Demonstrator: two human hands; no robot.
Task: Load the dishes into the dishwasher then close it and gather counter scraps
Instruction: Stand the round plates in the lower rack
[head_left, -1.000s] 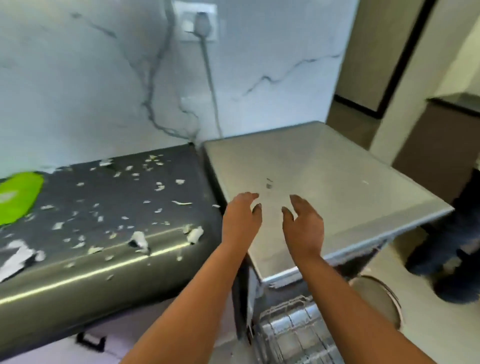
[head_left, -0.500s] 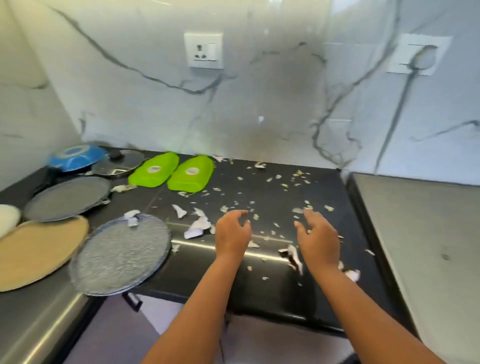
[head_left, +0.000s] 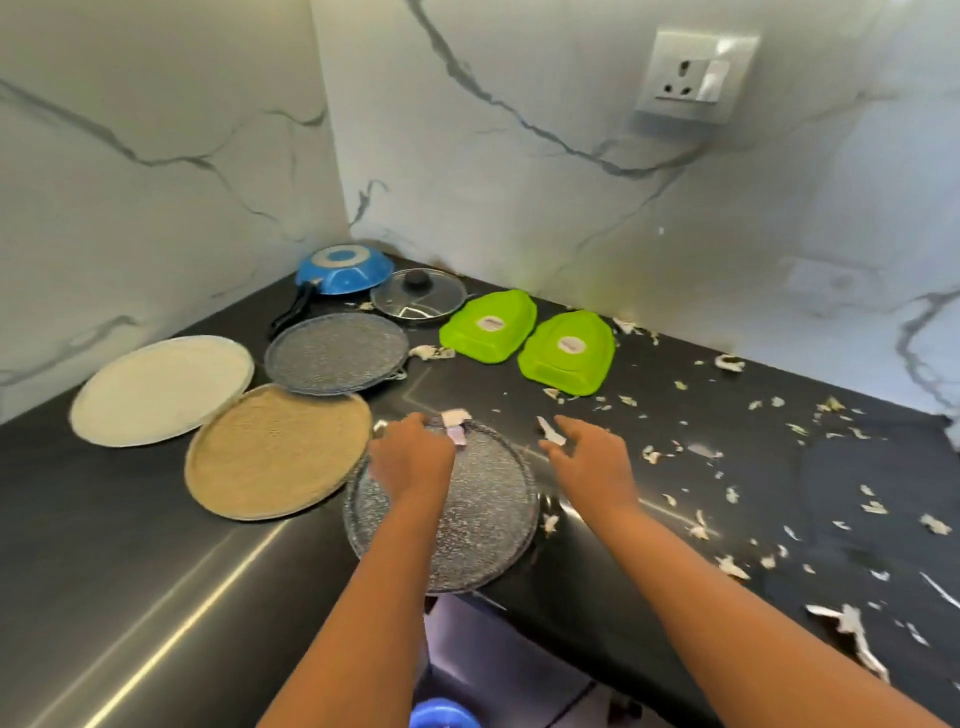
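Note:
A grey speckled plate (head_left: 478, 535) lies at the black counter's front edge. My left hand (head_left: 410, 460) hovers over its far left part, fingers bent down beside a few pale scraps (head_left: 456, 427) on the rim; it holds nothing I can see. Just right of the plate, my right hand (head_left: 592, 462) is spread open above the counter (head_left: 104, 571). Further back lie a tan plate (head_left: 275, 452), a white plate (head_left: 161, 389), a second speckled plate (head_left: 335, 353), an upturned blue pan (head_left: 345, 267), a glass lid (head_left: 418, 296) and two upturned green containers (head_left: 488, 325).
Several pale scraps (head_left: 727, 566) are strewn over the counter's right half, up to the marble wall. A wall socket (head_left: 696, 78) sits high on the back wall. A blue object (head_left: 441, 714) shows below the counter edge, between my arms.
My view swung left from the steel appliance top to the counter's corner. Both hands moved with it, from above the scraps to the speckled plate.

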